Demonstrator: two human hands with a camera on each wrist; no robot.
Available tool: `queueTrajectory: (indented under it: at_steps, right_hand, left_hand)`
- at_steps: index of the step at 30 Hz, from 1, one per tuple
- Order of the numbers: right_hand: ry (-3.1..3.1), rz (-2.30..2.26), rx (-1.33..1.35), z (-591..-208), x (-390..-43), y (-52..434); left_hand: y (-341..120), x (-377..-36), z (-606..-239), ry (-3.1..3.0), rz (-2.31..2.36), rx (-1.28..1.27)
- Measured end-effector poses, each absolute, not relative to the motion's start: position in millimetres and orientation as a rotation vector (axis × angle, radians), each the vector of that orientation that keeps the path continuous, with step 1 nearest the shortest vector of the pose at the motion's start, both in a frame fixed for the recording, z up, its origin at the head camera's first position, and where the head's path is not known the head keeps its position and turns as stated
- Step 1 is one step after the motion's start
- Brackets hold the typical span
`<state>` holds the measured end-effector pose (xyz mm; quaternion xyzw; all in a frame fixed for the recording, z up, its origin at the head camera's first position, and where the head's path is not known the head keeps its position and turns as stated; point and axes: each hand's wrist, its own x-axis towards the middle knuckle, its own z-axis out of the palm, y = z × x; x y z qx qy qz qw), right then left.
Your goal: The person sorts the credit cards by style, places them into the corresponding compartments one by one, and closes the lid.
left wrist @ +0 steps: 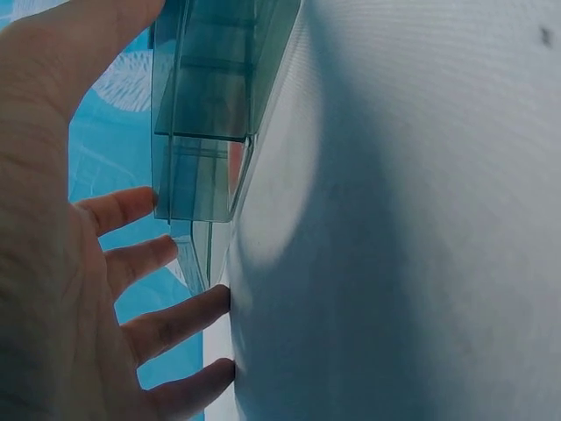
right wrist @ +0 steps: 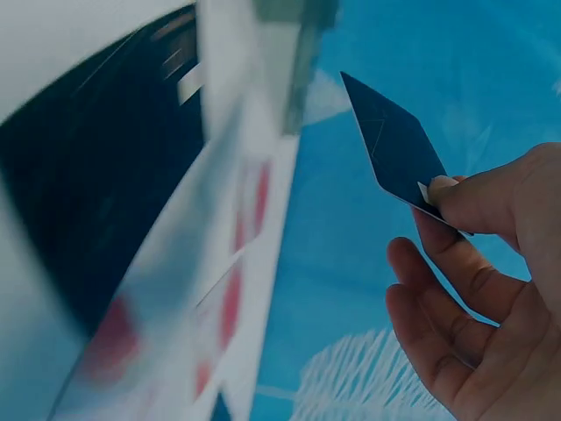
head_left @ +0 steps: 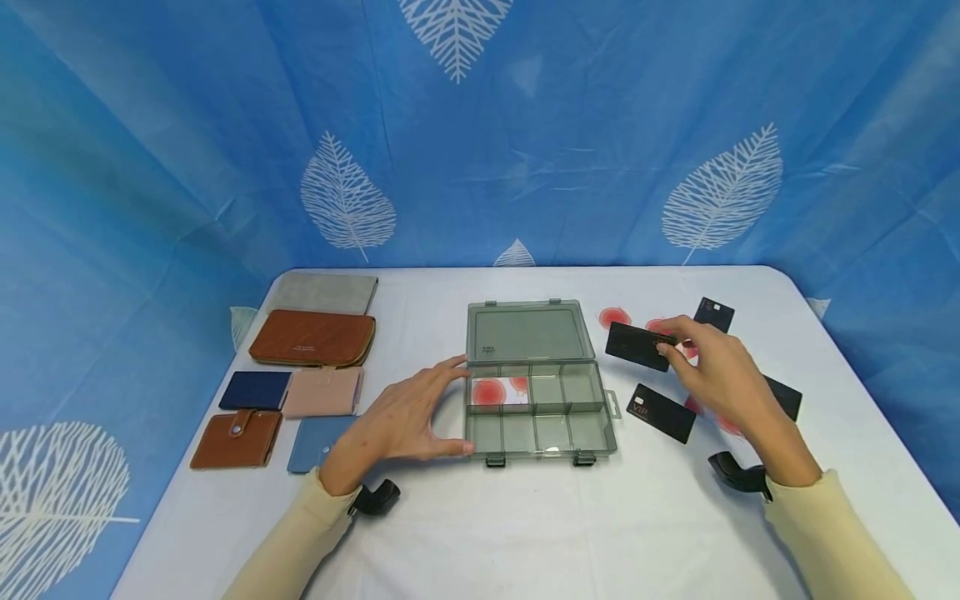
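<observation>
Between thumb and fingers, my right hand pinches a black card by its right end. The right wrist view shows that black card lifted above the table, the thumb over its chip corner. My left hand rests along the left side of a clear grey-green compartment box, fingers spread and thumb near its front corner. The box's lid is folded back. In a rear-left compartment lies a white card with red circles. Another black card, marked VIP, lies right of the box.
More black cards and red-and-white cards are scattered at the right. On the left lie a grey wallet, a brown zip wallet, a navy one, a pink one, a snap-strap wallet and a blue one.
</observation>
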<state>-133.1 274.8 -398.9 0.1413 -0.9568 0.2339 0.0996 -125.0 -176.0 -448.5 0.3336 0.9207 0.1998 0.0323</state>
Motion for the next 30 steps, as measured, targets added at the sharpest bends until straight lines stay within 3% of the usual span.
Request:
queueTrajectory:
  at_steps: [17,30]
  right_hand:
    - [-2.686,0.776,0.742,-402.8,-128.8,199.6]
    - [-2.645,0.795,0.984,-420.3,-104.6,160.9]
  left_hand:
    - [-177.6,-125.9,-453.8,2.784,0.671,1.020]
    - [-178.2,-125.6,-456.7,2.787,0.671,0.988]
